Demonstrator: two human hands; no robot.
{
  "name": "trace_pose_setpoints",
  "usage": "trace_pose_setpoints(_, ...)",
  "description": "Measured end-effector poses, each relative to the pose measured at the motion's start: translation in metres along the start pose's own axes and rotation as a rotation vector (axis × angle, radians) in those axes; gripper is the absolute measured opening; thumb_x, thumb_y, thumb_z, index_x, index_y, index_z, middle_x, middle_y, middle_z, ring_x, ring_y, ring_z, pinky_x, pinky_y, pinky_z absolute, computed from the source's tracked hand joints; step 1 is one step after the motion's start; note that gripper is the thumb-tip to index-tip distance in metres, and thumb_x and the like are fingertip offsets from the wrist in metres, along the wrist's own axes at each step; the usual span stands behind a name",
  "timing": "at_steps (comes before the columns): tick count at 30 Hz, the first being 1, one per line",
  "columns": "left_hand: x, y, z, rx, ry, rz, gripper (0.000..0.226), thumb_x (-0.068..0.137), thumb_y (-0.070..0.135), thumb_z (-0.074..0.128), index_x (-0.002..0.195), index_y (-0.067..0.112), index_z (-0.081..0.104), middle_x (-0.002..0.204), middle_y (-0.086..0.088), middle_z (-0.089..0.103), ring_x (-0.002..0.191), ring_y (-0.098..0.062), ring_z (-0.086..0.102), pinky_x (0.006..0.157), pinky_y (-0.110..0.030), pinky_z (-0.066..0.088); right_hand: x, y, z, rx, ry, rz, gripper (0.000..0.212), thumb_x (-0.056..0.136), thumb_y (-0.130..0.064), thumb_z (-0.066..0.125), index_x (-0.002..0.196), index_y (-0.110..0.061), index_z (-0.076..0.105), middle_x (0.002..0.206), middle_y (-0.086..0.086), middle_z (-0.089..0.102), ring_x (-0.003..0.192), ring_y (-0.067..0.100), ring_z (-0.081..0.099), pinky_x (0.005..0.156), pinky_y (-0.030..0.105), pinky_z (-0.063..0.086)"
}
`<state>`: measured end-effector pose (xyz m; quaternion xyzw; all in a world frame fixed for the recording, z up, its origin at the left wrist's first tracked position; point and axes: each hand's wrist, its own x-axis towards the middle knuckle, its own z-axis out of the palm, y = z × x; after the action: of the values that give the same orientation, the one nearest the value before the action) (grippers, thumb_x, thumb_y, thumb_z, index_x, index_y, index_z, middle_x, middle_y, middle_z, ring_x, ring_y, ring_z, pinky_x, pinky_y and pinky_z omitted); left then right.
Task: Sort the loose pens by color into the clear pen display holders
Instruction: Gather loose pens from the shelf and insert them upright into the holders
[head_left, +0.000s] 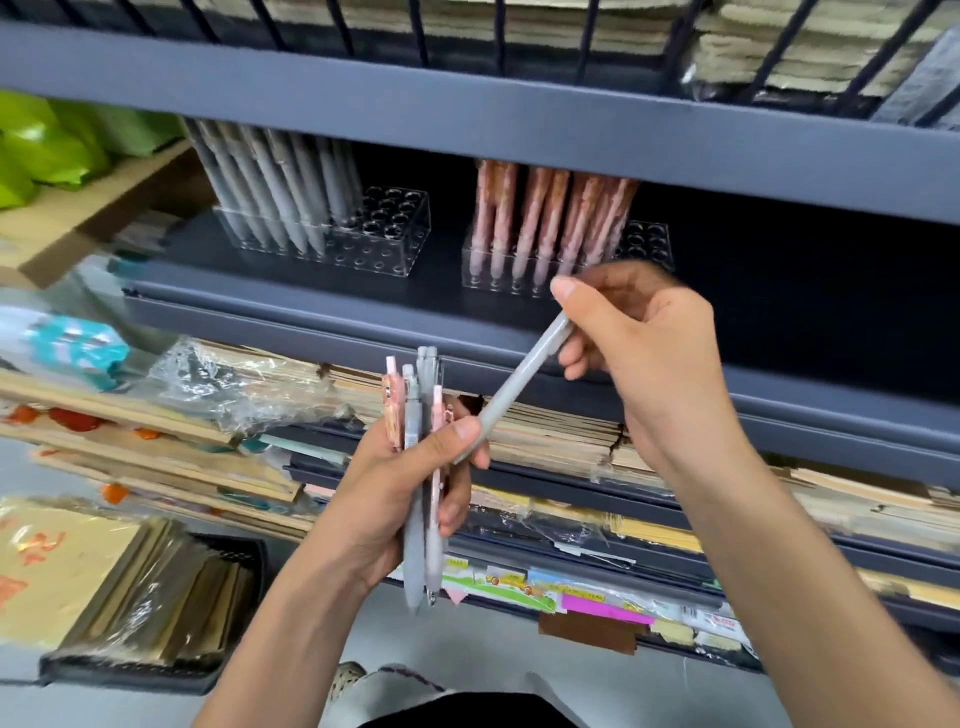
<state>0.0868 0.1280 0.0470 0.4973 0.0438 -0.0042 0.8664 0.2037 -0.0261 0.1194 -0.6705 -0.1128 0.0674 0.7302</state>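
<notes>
My left hand (400, 488) grips an upright bundle of loose pens (422, 467), several grey and pink ones mixed. My right hand (644, 348) pinches one grey pen (514, 387) by its upper end; the pen slants down-left, its lower end touching my left thumb. On the dark shelf behind stand two clear pen holders. The left holder (374, 236) carries grey pens (275, 182) in its left half, with bare holes on the right. The right holder (644, 244) carries pink pens (550, 218), partly hidden by my right fingers.
The grey metal shelf (311, 306) has a rail above and a front lip below. Lower shelves hold stacked paper packs (550, 441) and plastic-wrapped goods (244, 384). Green packages (47, 140) sit at the far left, wrapped notebooks (156, 587) on the floor.
</notes>
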Motion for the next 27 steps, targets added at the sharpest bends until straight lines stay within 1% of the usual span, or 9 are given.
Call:
trace_pose_setpoints(2, -0.005, 0.009, -0.016, 0.028, 0.053, 0.017, 0.024, 0.079, 0.026, 0.078, 0.078, 0.007, 0.063, 0.067, -0.006, 0.063, 0.035, -0.012, 0.045, 0.038, -0.021, 0.041, -0.004, 0.002, 0.021, 0.080, -0.149, 0.082, 0.013, 0.086, -0.014, 0.071, 0.094, -0.006, 0.065, 0.065, 0.007, 0.065, 0.052, 0.017, 0.060, 0.048, 0.025, 0.051)
trace_pose_setpoints(5, -0.010, 0.025, -0.040, 0.028, 0.109, 0.022, 0.022, 0.078, 0.027, 0.077, 0.075, 0.008, 0.066, 0.069, -0.007, 0.063, 0.034, -0.012, 0.044, 0.037, -0.021, 0.041, -0.011, 0.010, 0.054, 0.054, -0.415, 0.147, 0.024, 0.082, -0.003, 0.070, 0.105, -0.001, 0.063, 0.074, 0.012, 0.066, 0.060, 0.018, 0.063, 0.058, 0.025, 0.055)
trace_pose_setpoints(7, -0.011, 0.039, -0.057, 0.019, 0.138, 0.010, 0.020, 0.077, 0.026, 0.079, 0.074, 0.010, 0.067, 0.071, -0.009, 0.063, 0.034, -0.012, 0.043, 0.037, -0.021, 0.040, -0.010, 0.011, 0.075, 0.021, -0.456, 0.124, 0.031, 0.080, 0.005, 0.070, 0.110, 0.001, 0.061, 0.078, 0.013, 0.067, 0.064, 0.018, 0.064, 0.062, 0.026, 0.057)
trace_pose_setpoints(9, -0.012, 0.052, -0.073, -0.004, 0.160, -0.001, 0.017, 0.080, 0.025, 0.078, 0.074, 0.014, 0.066, 0.072, -0.009, 0.062, 0.034, -0.013, 0.043, 0.037, -0.021, 0.039, -0.004, 0.009, 0.095, 0.009, -0.394, 0.079, 0.034, 0.080, 0.008, 0.069, 0.112, 0.001, 0.059, 0.079, 0.010, 0.068, 0.065, 0.018, 0.065, 0.064, 0.026, 0.057)
trace_pose_setpoints(13, -0.014, 0.071, -0.102, -0.078, 0.203, -0.029, 0.026, 0.083, 0.034, 0.070, 0.070, 0.019, 0.054, 0.061, -0.003, 0.046, 0.035, -0.013, 0.039, 0.036, -0.021, 0.037, 0.019, 0.002, 0.126, -0.012, -0.107, -0.077, 0.026, 0.083, 0.004, 0.069, 0.106, -0.006, 0.061, 0.078, 0.004, 0.071, 0.070, 0.018, 0.069, 0.070, 0.027, 0.058)
trace_pose_setpoints(17, -0.018, 0.083, -0.132, -0.117, 0.239, -0.034, 0.028, 0.083, 0.038, 0.068, 0.079, 0.019, 0.048, 0.058, 0.000, 0.041, 0.035, -0.013, 0.036, 0.035, -0.021, 0.034, 0.036, 0.002, 0.149, -0.036, 0.082, -0.210, 0.025, 0.082, 0.003, 0.070, 0.103, -0.006, 0.058, 0.083, 0.003, 0.069, 0.077, 0.022, 0.069, 0.077, 0.031, 0.057)
trace_pose_setpoints(21, -0.019, 0.091, -0.158, -0.117, 0.223, -0.050, 0.028, 0.089, 0.035, 0.064, 0.078, 0.019, 0.043, 0.060, -0.001, 0.042, 0.036, -0.013, 0.035, 0.036, -0.021, 0.034, 0.048, 0.007, 0.168, -0.194, 0.227, -0.292, 0.026, 0.085, -0.002, 0.068, 0.106, -0.004, 0.055, 0.094, 0.009, 0.068, 0.090, 0.027, 0.068, 0.087, 0.045, 0.054)
trace_pose_setpoints(24, -0.019, 0.095, -0.172, -0.126, 0.210, -0.081, 0.030, 0.088, 0.032, 0.062, 0.079, 0.016, 0.038, 0.061, -0.001, 0.042, 0.036, -0.013, 0.035, 0.037, -0.021, 0.034, 0.054, 0.010, 0.182, -0.402, 0.304, -0.314, 0.020, 0.087, -0.010, 0.068, 0.101, -0.009, 0.053, 0.097, 0.011, 0.067, 0.092, 0.023, 0.067, 0.089, 0.045, 0.051)
trace_pose_setpoints(27, -0.020, 0.096, -0.181, -0.141, 0.184, -0.104, 0.028, 0.089, 0.029, 0.061, 0.081, 0.016, 0.038, 0.062, -0.001, 0.043, 0.037, -0.013, 0.035, 0.037, -0.021, 0.035, 0.062, 0.009, 0.193, -0.685, 0.308, -0.260, 0.030, 0.090, -0.024, 0.065, 0.108, -0.002, 0.055, 0.101, 0.012, 0.067, 0.096, 0.027, 0.065, 0.087, 0.042, 0.051)
